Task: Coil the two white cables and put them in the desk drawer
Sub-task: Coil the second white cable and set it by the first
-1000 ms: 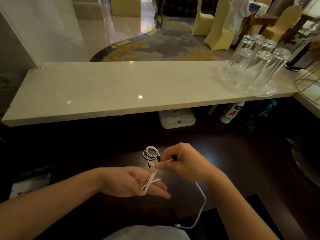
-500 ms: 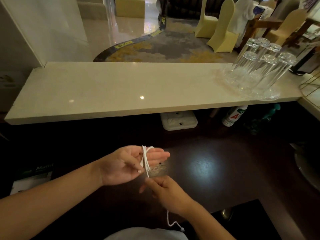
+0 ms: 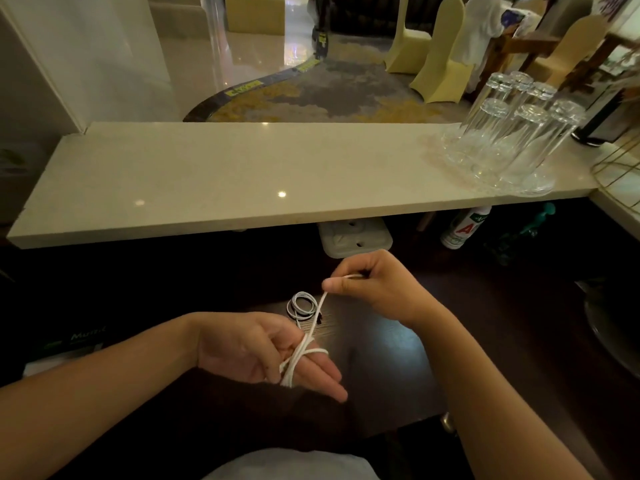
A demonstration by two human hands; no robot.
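Observation:
A white cable (image 3: 300, 355) is wound in a few loops round the straight fingers of my left hand (image 3: 263, 355), which lies palm up over the dark desk (image 3: 485, 341). The cable's free end runs up and right to my right hand (image 3: 377, 289), which pinches it, raised above the desk. A second white cable (image 3: 302, 304), coiled into a small ring, lies on the desk just beyond my left hand. A metal drawer knob (image 3: 447, 421) shows at the desk's front edge, under my right forearm.
A pale stone counter (image 3: 242, 181) runs across above the desk, with several upturned glasses (image 3: 509, 140) at its right end. A white socket block (image 3: 355, 235) and a spray can (image 3: 465, 226) sit under it. A box (image 3: 65, 344) lies at the left.
My right hand has risen from below my left hand to above and right of it, pulling the cable over the fingers. My left hand has dropped closer to me; the coiled cable shows again.

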